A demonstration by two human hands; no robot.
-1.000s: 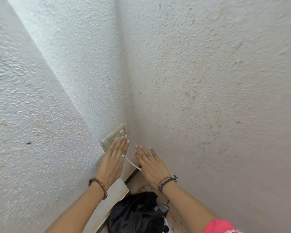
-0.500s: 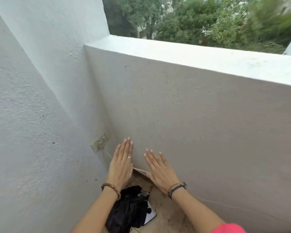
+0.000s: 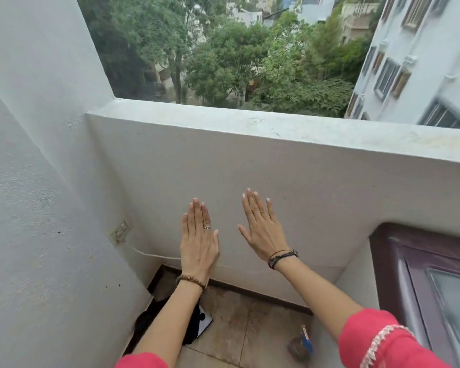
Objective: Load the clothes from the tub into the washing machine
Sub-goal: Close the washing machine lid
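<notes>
My left hand (image 3: 199,240) and my right hand (image 3: 262,228) are held out flat in front of me, fingers straight, holding nothing, in front of the white balcony wall. The washing machine (image 3: 430,282), with a maroon top and a glass lid, shows at the right edge, below my right arm. A heap of dark clothes (image 3: 154,317) lies on the floor in the left corner, partly hidden by my left forearm. No tub is in view.
A white parapet (image 3: 276,126) runs across ahead, with trees and a building beyond. A wall socket (image 3: 120,232) with a white cable sits on the left wall. A small brown and blue object (image 3: 302,346) lies on the tiled floor near the washing machine.
The view has lifted and swung right, bringing the parapet, the trees and the washing machine into sight. Both hands stay flat and have risen away from the socket corner.
</notes>
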